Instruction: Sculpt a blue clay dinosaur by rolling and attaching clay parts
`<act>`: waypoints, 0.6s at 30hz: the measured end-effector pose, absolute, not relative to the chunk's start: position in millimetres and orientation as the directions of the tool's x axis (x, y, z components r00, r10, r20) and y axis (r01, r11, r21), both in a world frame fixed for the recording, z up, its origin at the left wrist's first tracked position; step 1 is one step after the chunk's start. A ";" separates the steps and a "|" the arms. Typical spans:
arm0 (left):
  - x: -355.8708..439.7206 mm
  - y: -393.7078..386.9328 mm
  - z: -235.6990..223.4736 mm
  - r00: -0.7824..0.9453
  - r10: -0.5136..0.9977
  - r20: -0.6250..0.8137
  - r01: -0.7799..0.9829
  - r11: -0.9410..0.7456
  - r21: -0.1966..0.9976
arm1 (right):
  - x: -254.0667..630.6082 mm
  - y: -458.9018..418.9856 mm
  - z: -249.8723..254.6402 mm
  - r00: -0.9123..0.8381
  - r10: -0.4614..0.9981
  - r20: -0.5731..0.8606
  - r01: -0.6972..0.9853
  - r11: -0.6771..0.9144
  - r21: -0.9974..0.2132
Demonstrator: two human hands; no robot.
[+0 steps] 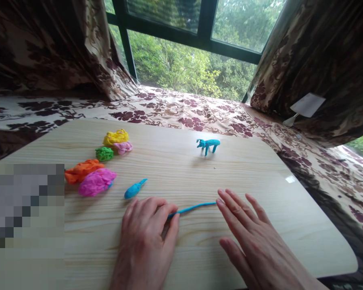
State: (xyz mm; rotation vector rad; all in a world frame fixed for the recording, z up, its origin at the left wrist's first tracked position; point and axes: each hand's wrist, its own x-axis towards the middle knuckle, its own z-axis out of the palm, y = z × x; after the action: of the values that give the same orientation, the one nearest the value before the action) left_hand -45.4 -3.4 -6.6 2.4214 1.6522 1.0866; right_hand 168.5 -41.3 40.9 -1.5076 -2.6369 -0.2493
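Note:
A thin roll of blue modelling clay (196,207) stretches across the wooden table (199,266) between my hands. My left hand (148,233) pinches its left end between thumb and forefinger. Over the right end lie the fingertips of my right hand (248,229), stretched out flat with the thumb apart; they hide the tip of the roll. Just beyond my left hand rests a blue clay lump (134,189) with a pointed end. Farther back, a small blue clay animal figure (210,144) stands on its legs.
At the left of the table are lumps of magenta clay (97,182), orange clay (83,170), green clay (104,153), yellow clay (115,137) and pink clay (123,148). Behind it spreads a flowered cloth (181,108) below the window. A white lamp-like object (307,104) stands at right.

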 end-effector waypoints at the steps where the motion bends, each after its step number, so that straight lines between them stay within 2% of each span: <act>1: -46.9 -3.2 -6.4 0.206 0.818 0.538 0.806 -0.453 0.380 | 167.0 -42.5 38.1 -0.527 0.837 0.145 0.850 0.519 0.091; 8: -54.3 -14.9 -7.4 0.234 0.796 0.559 0.756 -0.510 0.410 | 153.4 -44.0 18.6 -0.569 0.819 0.074 0.822 0.569 0.025; 11: -58.6 -17.7 -8.8 0.223 0.805 0.550 0.753 -0.501 0.427 | 150.4 -40.5 19.3 -0.542 0.838 0.054 0.840 0.542 0.013; 18: -59.2 -17.4 -8.3 0.231 0.813 0.534 0.748 -0.499 0.437 | 154.5 -46.3 12.0 -0.622 0.764 0.174 0.782 0.618 0.081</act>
State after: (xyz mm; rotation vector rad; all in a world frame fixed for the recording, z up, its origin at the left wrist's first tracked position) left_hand -59.2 -17.4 -8.3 2.3937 1.5230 1.1278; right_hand 154.5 -46.3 12.0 -1.3025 -2.7144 -0.2246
